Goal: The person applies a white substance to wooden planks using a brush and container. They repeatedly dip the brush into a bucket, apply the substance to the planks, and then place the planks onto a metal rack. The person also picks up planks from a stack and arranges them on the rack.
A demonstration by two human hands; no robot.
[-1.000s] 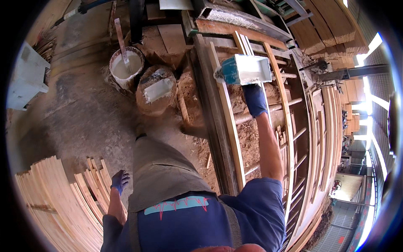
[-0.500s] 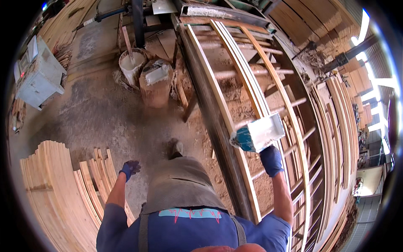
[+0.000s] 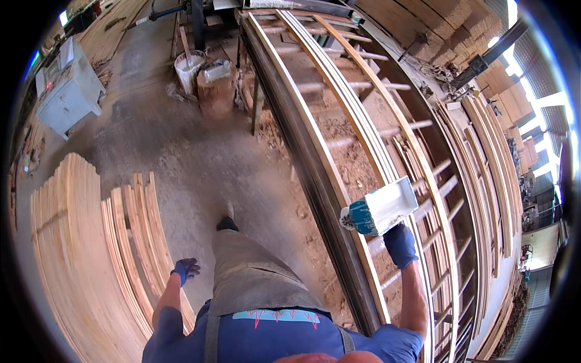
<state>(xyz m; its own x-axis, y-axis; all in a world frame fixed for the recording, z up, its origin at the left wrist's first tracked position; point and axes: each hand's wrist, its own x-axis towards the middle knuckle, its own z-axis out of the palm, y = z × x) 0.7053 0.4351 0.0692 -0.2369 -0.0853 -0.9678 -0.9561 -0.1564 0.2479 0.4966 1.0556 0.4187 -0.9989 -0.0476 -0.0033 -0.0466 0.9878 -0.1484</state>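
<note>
My right hand (image 3: pixel 400 245), in a dark blue glove, is closed on a boxy white-and-blue container (image 3: pixel 392 206) smeared with white paste. It is held over a bundle of thin wooden strips (image 3: pixel 357 109) lying lengthwise on a long rack; whether it touches them I cannot tell. Its blue end points left, above a single light strip (image 3: pixel 315 127) near the rack's dark left rail. Free at my left side hangs my left hand (image 3: pixel 186 270), also gloved, with its fingers partly spread and nothing in it, near several stacked boards (image 3: pixel 136 236).
The rack's dark rail (image 3: pixel 302 163) runs along my right. Ahead, a white-crusted bucket (image 3: pixel 189 68) with a stick stands beside a wooden stump (image 3: pixel 215 100). A pale cabinet (image 3: pixel 69 97) stands far left, and a board stack (image 3: pixel 66 230) lies nearer. Sawdust covers floor patches.
My body has moved forward along the rack. My right hand has carried the container along the strips, while my left hand still hangs free.
</note>
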